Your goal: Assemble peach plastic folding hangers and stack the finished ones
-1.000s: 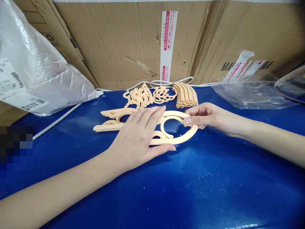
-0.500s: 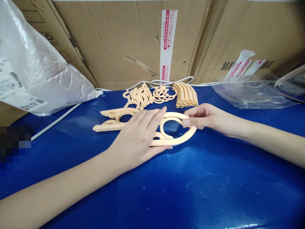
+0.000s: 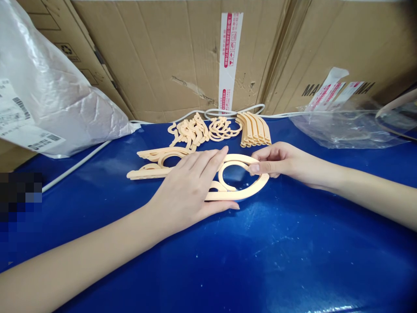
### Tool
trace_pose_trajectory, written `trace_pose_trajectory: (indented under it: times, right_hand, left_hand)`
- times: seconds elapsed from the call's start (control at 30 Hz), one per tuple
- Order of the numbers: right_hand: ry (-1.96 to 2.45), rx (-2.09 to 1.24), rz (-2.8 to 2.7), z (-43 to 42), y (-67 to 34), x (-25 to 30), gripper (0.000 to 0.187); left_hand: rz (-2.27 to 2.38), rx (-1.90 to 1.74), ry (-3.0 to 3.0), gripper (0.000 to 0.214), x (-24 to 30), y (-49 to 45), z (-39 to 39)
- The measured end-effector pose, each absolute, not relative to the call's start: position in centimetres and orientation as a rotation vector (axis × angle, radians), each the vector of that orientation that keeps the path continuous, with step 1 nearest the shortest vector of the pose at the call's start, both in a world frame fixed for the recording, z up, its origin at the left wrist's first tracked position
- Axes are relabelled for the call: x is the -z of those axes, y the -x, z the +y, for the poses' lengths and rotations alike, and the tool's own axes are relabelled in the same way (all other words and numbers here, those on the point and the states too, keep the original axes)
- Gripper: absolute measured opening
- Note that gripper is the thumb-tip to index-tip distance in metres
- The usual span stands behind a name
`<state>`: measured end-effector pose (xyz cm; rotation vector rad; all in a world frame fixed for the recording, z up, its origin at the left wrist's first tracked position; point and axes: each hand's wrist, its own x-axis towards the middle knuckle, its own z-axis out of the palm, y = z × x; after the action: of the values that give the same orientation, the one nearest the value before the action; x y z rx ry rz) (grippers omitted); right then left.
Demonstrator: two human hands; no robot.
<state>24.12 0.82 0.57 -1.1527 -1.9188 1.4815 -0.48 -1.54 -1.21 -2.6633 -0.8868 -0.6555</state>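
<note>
A cream plastic folding hanger (image 3: 250, 190), its two arms folded together around a curved hook, lies between my hands near the middle of the blue table. Across its left part rests my left hand (image 3: 192, 184), fingers over the top and thumb along the near edge, hiding that part. My right hand (image 3: 275, 160) pinches the rounded right end between thumb and fingers. Farther left, more cream hanger pieces (image 3: 148, 174) with a ring-shaped hook lie partly under or behind my left hand; whether they join the held hanger I cannot tell.
Behind lie a heap of small cream connector pieces (image 3: 195, 132), a pile of hooks (image 3: 221, 129) and a row of curved arms (image 3: 254, 130). Cardboard boxes (image 3: 163, 56) back the table (image 3: 244, 261). A white parcel bag (image 3: 74, 100), a cable (image 3: 76, 167) and clear plastic (image 3: 345, 130) flank it.
My left thumb has shifted very slightly toward me and to the right, and the hanger's near edge has dropped a touch. My right hand keeps its pinch.
</note>
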Motion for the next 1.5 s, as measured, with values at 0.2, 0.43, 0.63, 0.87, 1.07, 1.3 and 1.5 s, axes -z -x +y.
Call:
trace_pose_trajectory:
  times: [0.2,0.43,0.63,0.87,1.07,1.3,1.5]
  right_hand:
    - [1.154,-1.509,-1.892,0.79,-24.13,-0.53,0.030]
    - [1.141,-1.513,-1.883,0.76,-24.08,-0.65,0.028]
    - [1.149,-1.525,-1.868,0.79,-24.10,-0.49,0.027]
    - [1.149,-1.543,-1.853,0.80,-24.11,-0.42,0.025]
    - [1.167,-1.538,-1.845,0.75,-23.99,-0.52,0.028]
    - [1.164,-1.551,-1.848,0.76,-24.03,-0.42,0.028]
    - [1.172,-1.497,-1.870,0.74,-23.93,-0.42,0.031]
  left_hand:
    - [-0.888,0.671,2.693,0.088,1.16,0.59,-1.62]
    - [-0.875,0.671,2.735,0.087,1.02,0.54,-1.51]
    - [-0.863,0.654,2.719,0.088,1.08,0.47,-1.34]
    - [-0.857,0.639,2.708,0.089,1.13,0.48,-1.39]
    - [-0.848,0.625,2.703,0.089,1.19,0.50,-1.40]
    - [-0.851,0.608,2.702,0.090,1.17,0.46,-1.37]
    - [-0.879,0.595,2.721,0.078,1.01,0.55,-1.54]
